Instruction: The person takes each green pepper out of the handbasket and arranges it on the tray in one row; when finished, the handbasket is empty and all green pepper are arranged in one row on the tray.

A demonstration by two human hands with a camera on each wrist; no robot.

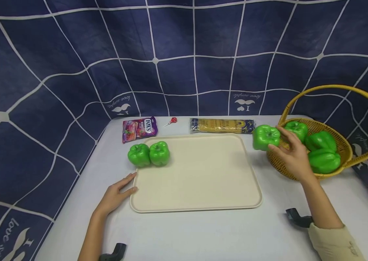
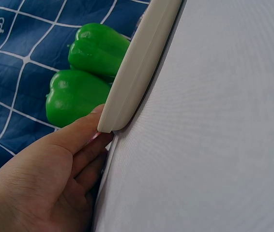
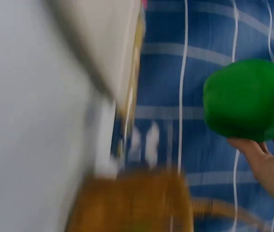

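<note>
i pinch a green bell pepper [image 1: 261, 142] between the thumb and fingers of my right hand [image 1: 292, 156]; it sits right of centre in the head view, between the tray's upper right corner and the basket. my left hand [image 1: 113, 197] is not grasping anything, its fingers relaxed and touching the left edge of the cream tray [image 1: 197, 174] in the middle of the frame. two green bell peppers [image 1: 159, 154] stand side by side, touching, at the tray's upper left corner. at the right of the frame, a wicker basket [image 1: 348, 146] with a tall handle holds three more green peppers [image 1: 323, 161]. behind the tray lie a purple fox's candy bag [image 1: 139, 129], a red lollipop [image 1: 172, 120] and a long yellow-and-blue packet [image 1: 221, 125]. the table [image 1: 190, 235] is white; a navy curtain [image 1: 216, 40] with white lines fills the upper frame.
</note>
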